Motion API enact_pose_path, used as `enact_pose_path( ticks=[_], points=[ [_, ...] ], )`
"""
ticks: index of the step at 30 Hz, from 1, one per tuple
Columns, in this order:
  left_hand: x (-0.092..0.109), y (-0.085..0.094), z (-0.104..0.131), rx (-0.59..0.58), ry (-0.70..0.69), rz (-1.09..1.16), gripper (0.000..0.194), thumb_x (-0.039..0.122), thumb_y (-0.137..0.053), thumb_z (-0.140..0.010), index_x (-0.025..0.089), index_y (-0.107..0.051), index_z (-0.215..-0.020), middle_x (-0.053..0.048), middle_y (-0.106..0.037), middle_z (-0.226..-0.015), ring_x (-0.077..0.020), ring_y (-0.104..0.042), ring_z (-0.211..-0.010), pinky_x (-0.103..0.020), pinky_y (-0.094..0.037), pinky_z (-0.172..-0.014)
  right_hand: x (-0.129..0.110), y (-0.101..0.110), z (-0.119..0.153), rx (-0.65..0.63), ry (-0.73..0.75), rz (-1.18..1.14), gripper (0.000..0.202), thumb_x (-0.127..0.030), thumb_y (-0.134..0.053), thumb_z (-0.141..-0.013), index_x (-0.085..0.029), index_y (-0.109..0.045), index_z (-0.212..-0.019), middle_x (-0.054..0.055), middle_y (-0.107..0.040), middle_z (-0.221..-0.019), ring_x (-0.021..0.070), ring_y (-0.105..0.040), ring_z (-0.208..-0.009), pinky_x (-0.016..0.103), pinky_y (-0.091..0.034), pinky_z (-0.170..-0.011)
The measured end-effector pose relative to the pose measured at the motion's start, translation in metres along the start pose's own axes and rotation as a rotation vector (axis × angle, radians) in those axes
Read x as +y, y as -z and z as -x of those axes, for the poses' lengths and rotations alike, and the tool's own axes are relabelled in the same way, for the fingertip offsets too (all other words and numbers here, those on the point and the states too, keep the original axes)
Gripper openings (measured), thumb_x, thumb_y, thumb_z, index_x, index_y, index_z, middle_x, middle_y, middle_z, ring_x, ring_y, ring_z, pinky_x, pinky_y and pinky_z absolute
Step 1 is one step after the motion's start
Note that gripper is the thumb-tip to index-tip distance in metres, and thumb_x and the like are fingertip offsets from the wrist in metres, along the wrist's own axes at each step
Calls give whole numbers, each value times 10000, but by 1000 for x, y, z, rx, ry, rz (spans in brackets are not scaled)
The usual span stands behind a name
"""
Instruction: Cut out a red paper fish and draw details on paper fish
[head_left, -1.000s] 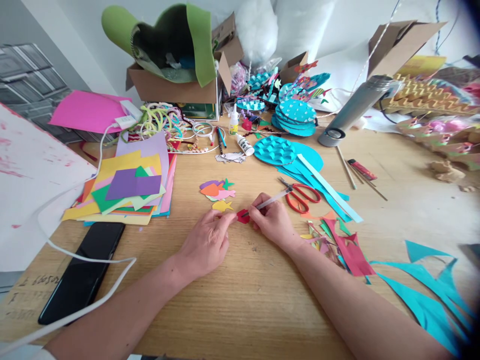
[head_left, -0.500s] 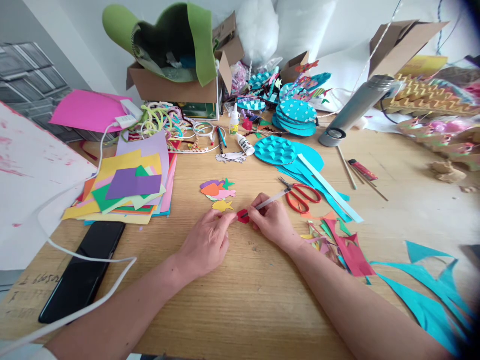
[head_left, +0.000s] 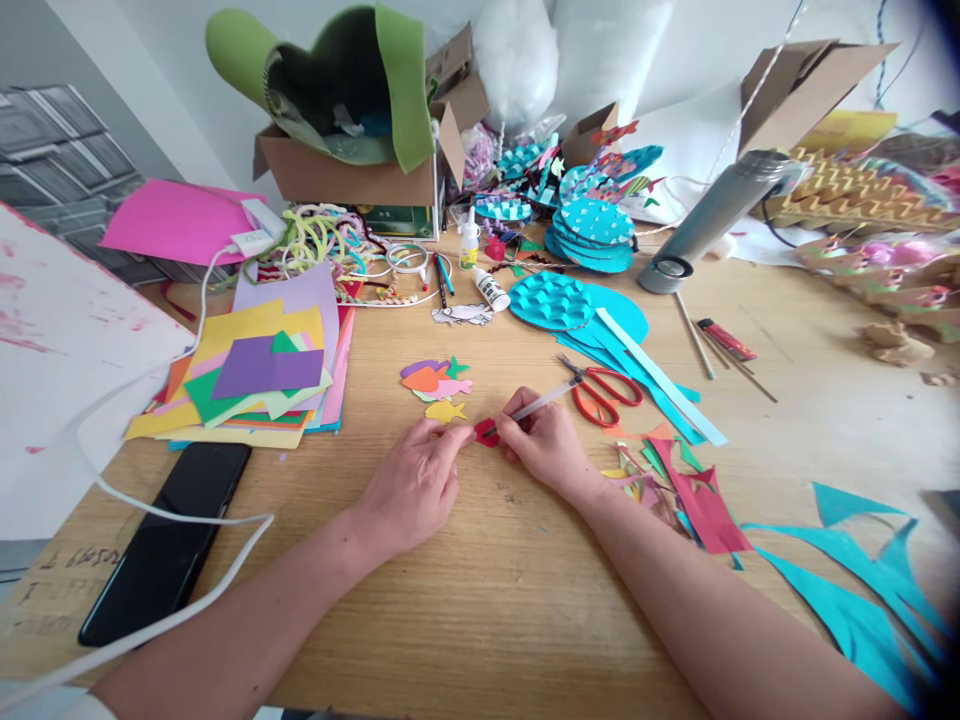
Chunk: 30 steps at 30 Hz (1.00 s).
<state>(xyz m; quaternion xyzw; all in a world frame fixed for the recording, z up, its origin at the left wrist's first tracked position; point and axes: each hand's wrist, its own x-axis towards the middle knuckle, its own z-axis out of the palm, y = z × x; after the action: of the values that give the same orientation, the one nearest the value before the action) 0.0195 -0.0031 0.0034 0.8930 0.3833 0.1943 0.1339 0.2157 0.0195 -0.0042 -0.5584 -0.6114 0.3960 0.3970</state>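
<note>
Gripped in my right hand (head_left: 546,440) is a pen (head_left: 541,399) with a pale barrel, its dark tip on a small red paper piece (head_left: 486,432). My left hand (head_left: 417,480) rests on the table with its fingertips at the left edge of that red piece; its fingers are pressed together. Just above lies a yellow paper fish (head_left: 445,411), and behind it a small group of purple, orange, pink and green paper shapes (head_left: 421,380). Red-handled scissors (head_left: 600,390) lie to the right of the pen.
Coloured paper sheets (head_left: 262,370) and a black phone (head_left: 165,545) are at the left. Paper scraps (head_left: 705,500) lie at the right. Glue bottles (head_left: 490,290), blue discs (head_left: 551,301) and a metal flask (head_left: 712,222) stand or lie farther back. A white cable (head_left: 217,520) crosses the phone.
</note>
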Motion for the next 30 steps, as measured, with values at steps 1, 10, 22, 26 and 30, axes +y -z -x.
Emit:
enact_pose_path(
  ticks=[1, 10, 22, 26, 30],
  points=[
    [0, 0, 0, 0, 2, 0, 487, 1, -439, -828, 141, -413, -1294, -67, -657, -1159, -242, -503, -1085, -414, -454, -963, 0, 0, 0, -1, -2, 2, 121, -210, -548, -770, -202, -493, -662, -33, -542, -501, 102, -469, -414, 218, -314, -414],
    [1, 0, -1, 1, 8, -2, 477, 5, -439, -832, 148, -418, -1287, -61, -659, -1149, -243, -504, -1084, -412, -456, -958, -1, 0, 0, -4, -3, 23, 126, -220, -555, -774, -202, -495, -664, -35, -535, -493, 104, -470, -411, 217, -313, -410],
    [1, 1, -1, -1, 13, 8, 484, -2, -437, -825, 155, -419, -1282, -62, -659, -1150, -245, -514, -1090, -416, -455, -960, 1, -1, 0, -12, -8, -2, 122, -220, -557, -779, -201, -501, -673, -34, -540, -504, 106, -476, -425, 221, -316, -421],
    [0, 1, -1, -6, 14, 11, 490, -4, -442, -820, 156, -415, -1283, -60, -661, -1149, -244, -513, -1088, -418, -455, -962, 2, -1, 0, -15, -3, 14, 116, -218, -558, -774, -201, -501, -675, -34, -539, -505, 107, -478, -428, 220, -315, -419],
    [0, 1, -2, -4, 11, 14, 492, -1, -437, -819, 164, -416, -1282, -59, -655, -1162, -249, -519, -1081, -428, -457, -953, 0, -1, 1, -20, -18, 16, 115, -221, -556, -775, -201, -501, -676, -37, -531, -495, 107, -477, -422, 219, -315, -414]
  ],
)
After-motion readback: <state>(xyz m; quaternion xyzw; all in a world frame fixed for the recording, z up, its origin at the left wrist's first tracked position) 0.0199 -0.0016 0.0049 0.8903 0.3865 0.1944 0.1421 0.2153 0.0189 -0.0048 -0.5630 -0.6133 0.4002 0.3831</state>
